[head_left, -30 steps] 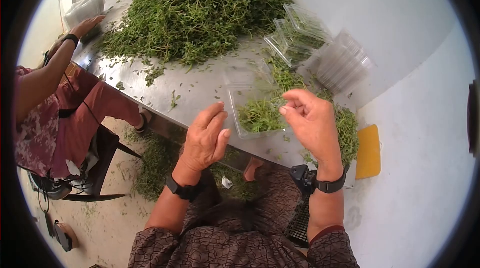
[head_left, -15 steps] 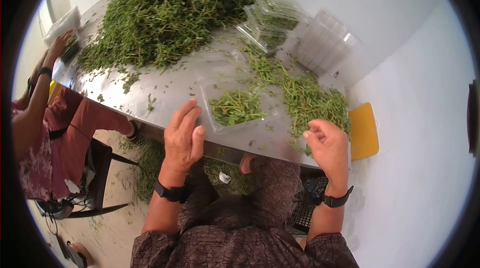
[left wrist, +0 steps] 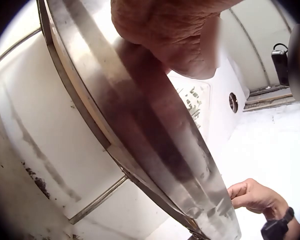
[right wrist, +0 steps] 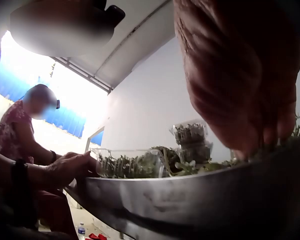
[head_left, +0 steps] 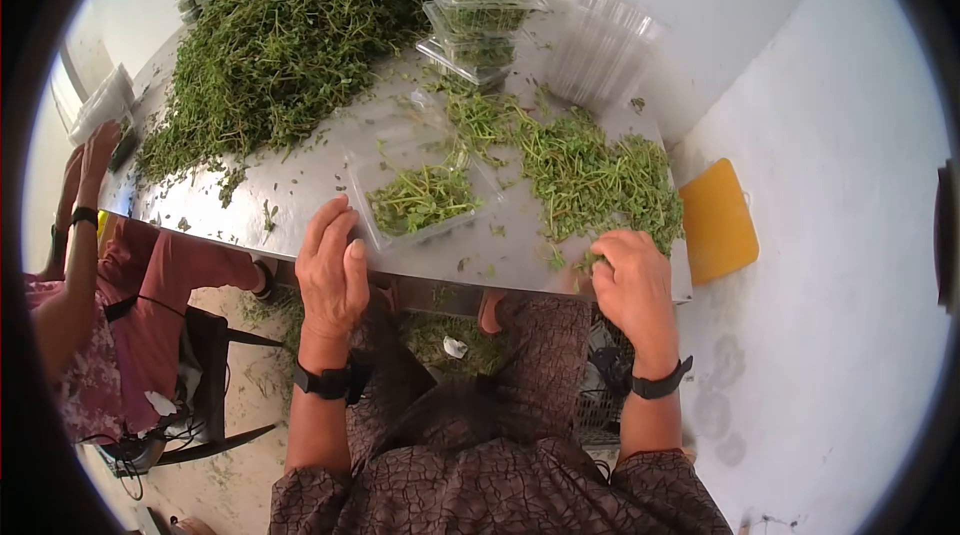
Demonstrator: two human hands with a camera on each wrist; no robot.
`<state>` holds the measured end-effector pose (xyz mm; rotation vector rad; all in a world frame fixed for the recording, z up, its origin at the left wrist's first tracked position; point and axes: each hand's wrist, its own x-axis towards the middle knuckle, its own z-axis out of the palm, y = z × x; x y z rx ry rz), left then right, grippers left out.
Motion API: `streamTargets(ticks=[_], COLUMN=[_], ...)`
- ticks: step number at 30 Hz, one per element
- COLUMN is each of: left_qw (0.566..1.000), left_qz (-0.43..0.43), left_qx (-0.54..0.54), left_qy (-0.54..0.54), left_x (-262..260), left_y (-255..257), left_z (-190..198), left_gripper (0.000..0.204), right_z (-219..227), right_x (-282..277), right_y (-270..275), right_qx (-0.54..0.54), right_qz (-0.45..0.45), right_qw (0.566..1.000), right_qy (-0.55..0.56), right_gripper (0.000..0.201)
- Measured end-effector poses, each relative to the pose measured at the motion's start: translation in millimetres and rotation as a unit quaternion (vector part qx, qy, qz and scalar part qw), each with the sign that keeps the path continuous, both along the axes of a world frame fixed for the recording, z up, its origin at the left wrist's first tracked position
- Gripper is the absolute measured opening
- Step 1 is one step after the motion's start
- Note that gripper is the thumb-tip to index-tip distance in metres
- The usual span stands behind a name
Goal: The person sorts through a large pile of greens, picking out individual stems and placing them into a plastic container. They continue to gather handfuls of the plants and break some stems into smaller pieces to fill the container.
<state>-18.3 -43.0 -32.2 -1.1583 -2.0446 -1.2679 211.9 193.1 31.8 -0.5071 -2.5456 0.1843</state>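
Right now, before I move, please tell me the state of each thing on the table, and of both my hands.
Front box: lid open, some greens inside.
Stacked boxes: greens inside; lids hard to judge.
Nested boxes: empty.
Big pile: loose, heaped.
Small pile: loose, spread out.
Left hand: open.
Right hand: fingers curled by the small pile; grip unclear.

top (head_left: 470,485): brown, dark crackle print | sleeves (head_left: 665,480): short | trousers (head_left: 538,365): matching print | wrists: black straps (head_left: 322,382)
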Motion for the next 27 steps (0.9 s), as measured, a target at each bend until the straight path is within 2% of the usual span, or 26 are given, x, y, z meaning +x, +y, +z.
streamTargets(ticks=[4, 6, 7, 9, 13, 16, 21, 24, 27], left_qw=[1.000, 1.000, 1.000, 1.000, 1.000, 1.000, 0.999, 0.999, 0.999], left_qz=[0.007, 0.005, 0.007, 0.000, 0.003, -0.004, -0.015, -0.019, -0.019], left_qx=[-0.006, 0.000, 0.000, 0.013, 0.021, 0.030, 0.031, 0.027, 0.022], left_qy=[0.008, 0.003, 0.004, 0.023, 0.021, 0.002, 0.011, 0.013, 0.015], left_x=[-0.7, -0.6, -1.1, -1.2, 1.1, 2.0, -0.5, -0.6, 0.1], left_y=[1.7, 1.7, 1.7, 2.3, 2.7, 2.1, 1.6, -0.1, 0.3], left_z=[-1.2, -1.9, -1.0, 1.3, 5.1, 4.3, 2.7, 2.0, 3.4], left_gripper=[0.038, 0.038, 0.038, 0.033, 0.027, 0.026, 0.027, 0.027, 0.027], right_z=[-10.9, -10.2, -7.6, 3.0, 7.1, 12.3, -2.1, -6.1, -2.5], right_x=[-6.6, -8.8, -9.2, -10.8, -19.9, -24.1, -37.6, -41.7, -43.6], right_y=[18.5, 21.5, 19.8, 13.6, -6.1, -22.2, -16.5, -4.1, 4.4], right_qx=[-0.022, -0.017, -0.017, -0.114, -0.116, -0.095, -0.037, -0.006, 0.032], right_qz=[-0.021, 0.001, 0.003, -0.014, -0.003, 0.034, 0.054, 0.028, 0.014], right_qw=[0.999, 0.998, 0.998, 0.989, 0.990, 0.995, 0.998, 1.000, 0.998], right_qy=[0.013, 0.052, 0.053, 0.095, 0.075, 0.023, 0.019, -0.001, 0.045], right_gripper=[0.016, 0.013, 0.013, 0.011, 0.013, 0.021, 0.013, 0.010, 0.010])
